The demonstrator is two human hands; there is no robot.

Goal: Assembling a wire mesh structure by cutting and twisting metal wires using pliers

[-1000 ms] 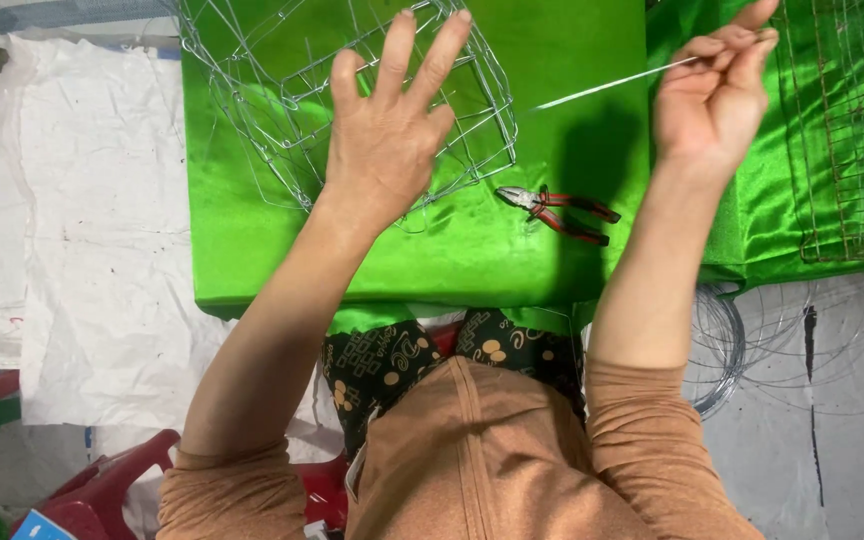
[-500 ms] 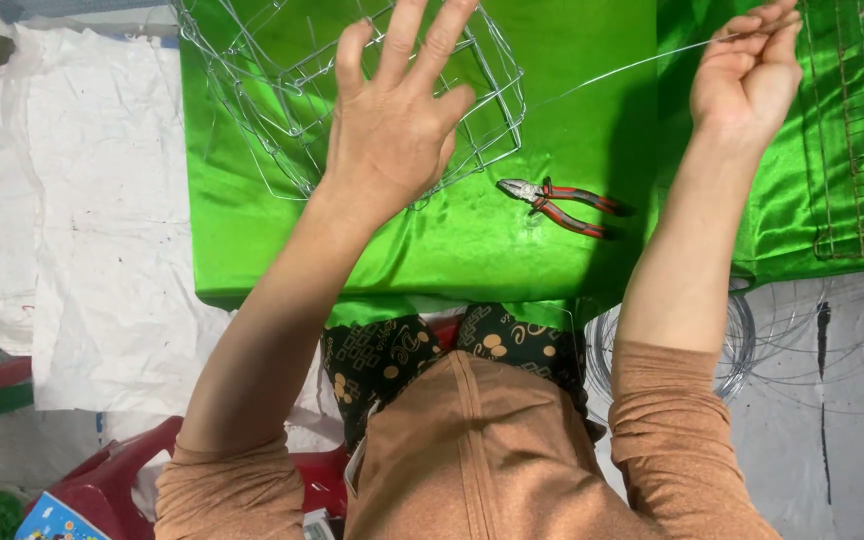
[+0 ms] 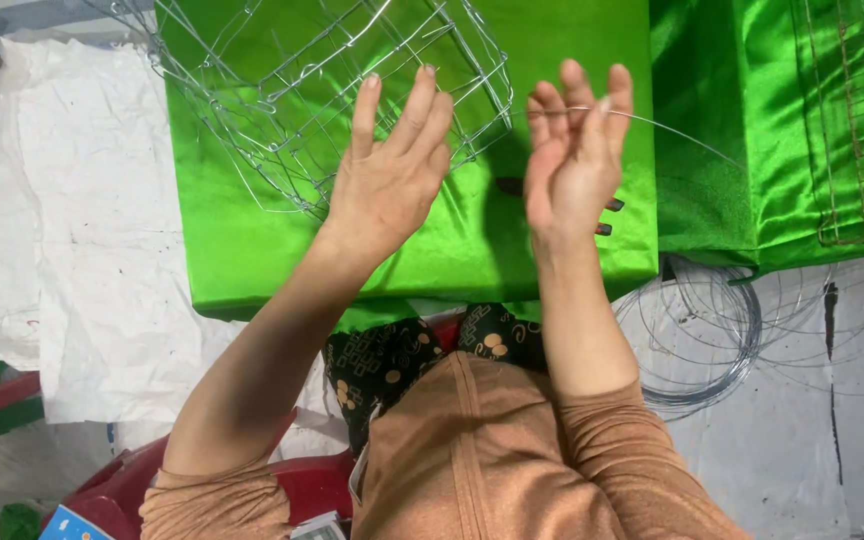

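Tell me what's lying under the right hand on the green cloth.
Under the right hand lie dark tool handles on the green cloth; the hand covers the rest of the tool. The hand holds a thin wire.

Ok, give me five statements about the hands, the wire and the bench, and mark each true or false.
1. The left hand rests on the wire basket frame. True.
2. The right hand holds a thin wire. True.
3. The cloth on the bench is red. False: it is green.
4. The pliers are in the left hand. False: they lie on the cloth, mostly hidden behind the right hand.
5. Wire coils lie on the floor. True.
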